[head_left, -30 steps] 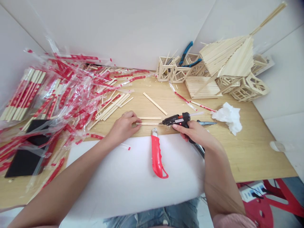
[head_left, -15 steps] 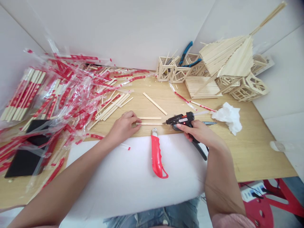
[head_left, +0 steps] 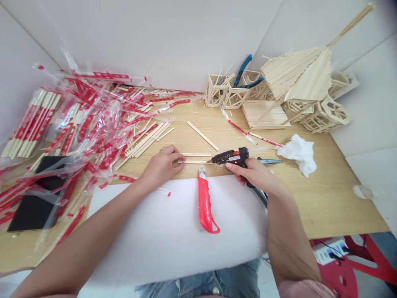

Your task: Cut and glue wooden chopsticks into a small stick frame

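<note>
My left hand (head_left: 161, 166) rests on the wooden table (head_left: 325, 198), its fingertips pinching the left end of a thin wooden stick (head_left: 195, 162) that lies flat. A second stick (head_left: 196, 155) lies just behind it. My right hand (head_left: 252, 174) is wrapped round a black glue gun (head_left: 231, 157), whose nozzle touches the right end of the held stick. A red utility knife (head_left: 205, 205) lies on the white foam sheet (head_left: 161, 240) in front of me, between my forearms.
A heap of red-and-clear wrappers and wrapped chopsticks (head_left: 74, 120) fills the left. A black phone (head_left: 34, 198) lies under it. Loose sticks (head_left: 149, 138), stick frames (head_left: 223, 93), blue pliers (head_left: 243, 74), a stick model (head_left: 304, 87) and crumpled tissue (head_left: 297, 153) sit behind and right.
My right hand drew the glue gun a little to the right, then brought it back left to the stick's end. The left hand has stayed put.
</note>
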Action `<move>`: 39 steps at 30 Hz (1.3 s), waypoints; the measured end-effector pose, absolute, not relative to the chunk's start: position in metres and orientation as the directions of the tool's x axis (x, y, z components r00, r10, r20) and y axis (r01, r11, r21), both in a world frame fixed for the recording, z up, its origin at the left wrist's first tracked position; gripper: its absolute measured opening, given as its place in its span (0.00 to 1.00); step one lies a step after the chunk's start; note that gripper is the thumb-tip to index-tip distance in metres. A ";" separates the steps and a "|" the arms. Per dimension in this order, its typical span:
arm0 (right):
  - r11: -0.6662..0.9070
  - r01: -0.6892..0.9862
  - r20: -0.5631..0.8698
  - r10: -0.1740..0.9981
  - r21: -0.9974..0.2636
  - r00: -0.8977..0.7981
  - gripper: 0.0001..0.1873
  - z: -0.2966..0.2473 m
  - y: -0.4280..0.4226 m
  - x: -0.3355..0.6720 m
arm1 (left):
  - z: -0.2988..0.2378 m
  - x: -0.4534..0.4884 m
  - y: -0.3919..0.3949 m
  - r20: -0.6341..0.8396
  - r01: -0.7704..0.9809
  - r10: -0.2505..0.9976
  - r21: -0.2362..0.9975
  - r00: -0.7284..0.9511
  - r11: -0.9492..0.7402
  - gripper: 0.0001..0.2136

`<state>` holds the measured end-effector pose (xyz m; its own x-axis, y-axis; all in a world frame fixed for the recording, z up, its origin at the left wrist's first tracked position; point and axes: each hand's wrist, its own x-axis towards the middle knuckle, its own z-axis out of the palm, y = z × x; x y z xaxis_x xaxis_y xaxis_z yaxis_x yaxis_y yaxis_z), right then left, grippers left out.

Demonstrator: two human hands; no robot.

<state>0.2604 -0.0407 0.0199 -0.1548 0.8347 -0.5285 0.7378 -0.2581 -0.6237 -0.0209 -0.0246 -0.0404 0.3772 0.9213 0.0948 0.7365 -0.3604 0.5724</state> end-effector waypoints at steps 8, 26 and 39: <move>-0.166 0.707 -0.459 0.854 -0.688 -0.246 0.29 0.007 -0.043 0.242 | -0.042 -0.022 -0.024 0.095 0.739 0.922 0.570 0.376 -0.360 0.09; -0.159 0.700 -0.446 0.860 -0.696 -0.248 0.30 0.004 -0.044 0.236 | -0.041 -0.021 -0.024 0.099 0.736 0.920 0.571 0.379 -0.365 0.09; -0.184 0.742 -0.485 0.849 -0.644 -0.210 0.29 0.014 -0.043 0.250 | -0.043 -0.021 -0.024 0.094 0.742 0.921 0.564 0.379 -0.363 0.09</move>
<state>0.2502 -0.0433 0.0141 -0.2103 0.8489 -0.4850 0.7422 -0.1842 -0.6443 -0.0214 -0.0240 -0.0431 0.3786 0.9207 0.0943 0.7419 -0.3628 0.5638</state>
